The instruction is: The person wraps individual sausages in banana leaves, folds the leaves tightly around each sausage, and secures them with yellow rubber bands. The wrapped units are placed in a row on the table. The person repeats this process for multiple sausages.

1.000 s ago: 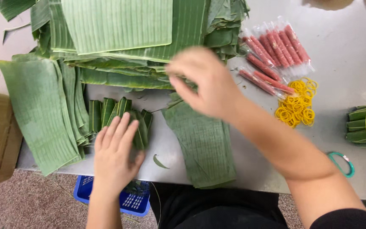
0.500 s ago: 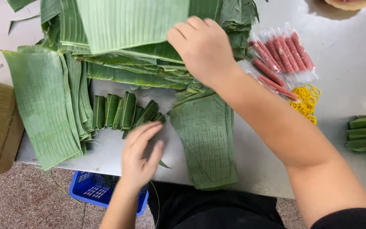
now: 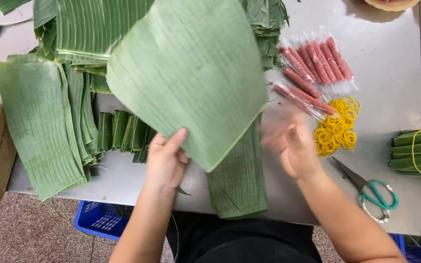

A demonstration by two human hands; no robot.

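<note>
Steel table [image 3: 395, 73]: left hand [image 3: 165, 160] now pinching lifted banana leaf [image 3: 191, 73]; right hand [image 3: 293, 146] open, blurred

Grey metal table [image 3: 391, 68], stacked banana leaves [image 3: 40, 122] at left and far edge, folded leaf strips [image 3: 123, 130], one flat leaf [image 3: 239, 180] at near edge, packets of red sausages [image 3: 317, 63], yellow rubber bands [image 3: 337, 129], green-handled scissors [image 3: 371, 187], tied leaf bundles [image 3: 417, 153] at right.
</note>
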